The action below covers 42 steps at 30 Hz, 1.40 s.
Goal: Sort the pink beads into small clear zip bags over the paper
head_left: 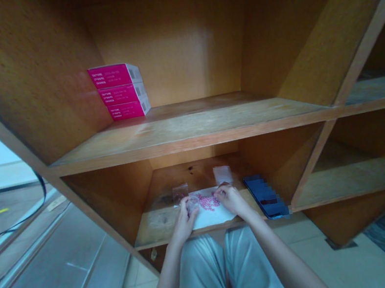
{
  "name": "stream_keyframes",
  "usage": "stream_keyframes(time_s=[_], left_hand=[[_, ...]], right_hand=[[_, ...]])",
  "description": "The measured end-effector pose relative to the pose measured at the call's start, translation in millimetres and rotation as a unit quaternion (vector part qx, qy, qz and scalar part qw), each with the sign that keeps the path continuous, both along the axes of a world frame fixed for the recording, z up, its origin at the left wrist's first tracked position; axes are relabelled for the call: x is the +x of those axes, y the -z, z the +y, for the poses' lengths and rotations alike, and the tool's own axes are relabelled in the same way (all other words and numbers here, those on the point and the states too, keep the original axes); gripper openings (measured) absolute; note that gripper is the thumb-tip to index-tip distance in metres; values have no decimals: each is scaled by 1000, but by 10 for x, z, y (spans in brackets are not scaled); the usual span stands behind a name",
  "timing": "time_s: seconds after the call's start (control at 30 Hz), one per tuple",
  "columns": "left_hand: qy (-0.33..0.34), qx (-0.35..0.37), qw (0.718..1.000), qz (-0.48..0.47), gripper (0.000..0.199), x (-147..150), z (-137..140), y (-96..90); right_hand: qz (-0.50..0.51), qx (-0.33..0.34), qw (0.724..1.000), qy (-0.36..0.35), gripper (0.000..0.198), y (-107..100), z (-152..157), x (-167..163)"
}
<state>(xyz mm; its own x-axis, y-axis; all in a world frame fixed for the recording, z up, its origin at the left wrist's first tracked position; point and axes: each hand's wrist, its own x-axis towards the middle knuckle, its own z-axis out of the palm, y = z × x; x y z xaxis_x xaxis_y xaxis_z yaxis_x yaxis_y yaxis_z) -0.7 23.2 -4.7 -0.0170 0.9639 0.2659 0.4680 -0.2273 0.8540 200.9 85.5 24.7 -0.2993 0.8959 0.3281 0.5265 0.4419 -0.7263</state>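
Observation:
Many small pink pieces (208, 202), round like beads or pills, lie spread on a white sheet (213, 217) on the lower shelf. At the sheet's left side my left hand (186, 217) is closed on a small clear plastic bag (192, 203). My right hand (230, 198) rests at the right edge of the pink pieces, its fingertips pinched together among them. Whatever sits between those fingertips is too small to make out. Behind my left hand lies a clear bag (180, 193), and a whitish small bag (222, 174) lies behind my right hand.
A dark blue phone (266, 196) lies right of the sheet, partly blurred out. Three stacked pink boxes (122, 92) stand on the upper shelf (203, 121) at the left. Wooden side walls (288, 159) bound the compartment. A glass-topped frame (75, 264) stands at lower left.

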Motion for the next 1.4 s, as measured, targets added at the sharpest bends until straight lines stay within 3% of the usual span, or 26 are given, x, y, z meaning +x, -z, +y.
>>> stream_keyframes(time_s=[0.33, 0.7, 1.07, 1.4], left_hand=[[-1, 3, 1000, -10, 39, 12, -9, -22], [7, 11, 1000, -7, 38, 7, 13, 16], [-1, 8, 1000, -5, 39, 3, 14, 33], [-14, 5, 1000, -10, 39, 3, 4, 20]], right_hand=[[89, -8, 995, -45, 15, -274, -31, -413], [87, -43, 990, -102, 16, -227, -83, -634], [69, -30, 991, -111, 20, -237, -79, -595], [77, -21, 997, -14, 18, -77, 57, -235]])
